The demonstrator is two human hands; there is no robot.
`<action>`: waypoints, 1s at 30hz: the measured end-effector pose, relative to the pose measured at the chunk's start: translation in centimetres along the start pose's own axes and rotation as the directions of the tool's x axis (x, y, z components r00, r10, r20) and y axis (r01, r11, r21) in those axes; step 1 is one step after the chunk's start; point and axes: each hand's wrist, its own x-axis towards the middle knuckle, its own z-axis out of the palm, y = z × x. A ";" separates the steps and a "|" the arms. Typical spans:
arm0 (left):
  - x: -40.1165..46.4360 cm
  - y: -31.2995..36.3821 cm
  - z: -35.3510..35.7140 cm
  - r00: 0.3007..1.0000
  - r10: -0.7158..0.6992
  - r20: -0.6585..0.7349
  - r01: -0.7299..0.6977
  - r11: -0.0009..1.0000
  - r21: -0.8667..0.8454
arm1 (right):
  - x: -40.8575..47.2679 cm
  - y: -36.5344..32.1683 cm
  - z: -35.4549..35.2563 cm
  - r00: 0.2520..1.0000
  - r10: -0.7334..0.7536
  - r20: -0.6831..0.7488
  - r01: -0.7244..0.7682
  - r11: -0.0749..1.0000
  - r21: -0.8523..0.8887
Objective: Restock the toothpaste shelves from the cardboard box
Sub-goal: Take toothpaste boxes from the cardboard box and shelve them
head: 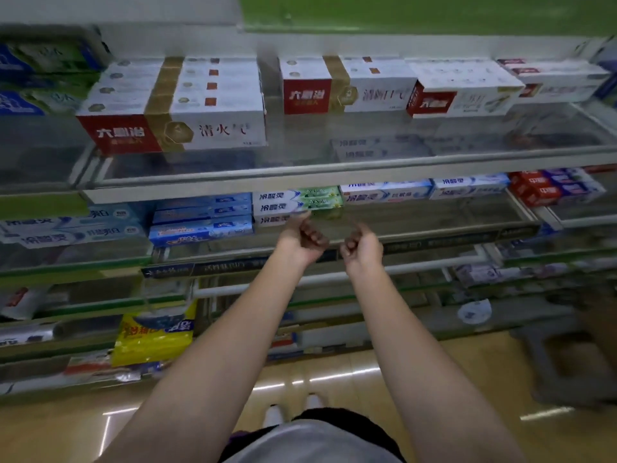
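Your left hand (pixel 302 233) touches the green-white toothpaste stack (pixel 298 203) on the middle shelf (pixel 434 225), fingers curled, grip unclear; right hand (pixel 362 243) curled, empty; cardboard box unseen; risk: nudging the stack askew, toppling boxes.

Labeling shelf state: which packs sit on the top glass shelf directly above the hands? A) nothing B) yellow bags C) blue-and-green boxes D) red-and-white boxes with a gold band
D: the red-and-white boxes with a gold band stand on the top glass shelf, straight above the left hand and right hand.
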 end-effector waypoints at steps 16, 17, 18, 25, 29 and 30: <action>-4.0 -13.6 -0.5 0.845 -0.319 0.429 0.422 0.891 -0.169 | -8.3 -1.4 -15.3 0.979 0.005 0.205 -0.140 0.748 0.649; -4.3 -14.7 -0.3 0.840 -0.326 0.434 0.427 0.891 -0.155 | -8.5 -2.0 -16.1 0.979 -0.010 0.201 -0.128 0.741 0.660; -4.6 -15.8 0.0 0.833 -0.333 0.442 0.431 0.891 -0.141 | -8.7 -2.5 -17.0 0.979 -0.024 0.205 -0.123 0.728 0.674; -7.1 -25.3 5.1 0.843 -0.312 0.439 0.403 0.906 -0.131 | -9.3 -8.3 -25.0 0.983 -0.097 0.155 -0.060 0.629 0.775; -8.9 -31.8 9.0 0.856 -0.327 0.402 0.393 0.915 -0.094 | -10.1 -13.3 -30.6 0.986 -0.118 0.115 -0.025 0.580 0.814; -9.3 -33.4 10.0 0.854 -0.330 0.403 0.393 0.916 -0.083 | -10.2 -14.5 -32.0 0.985 -0.135 0.107 -0.014 0.557 0.831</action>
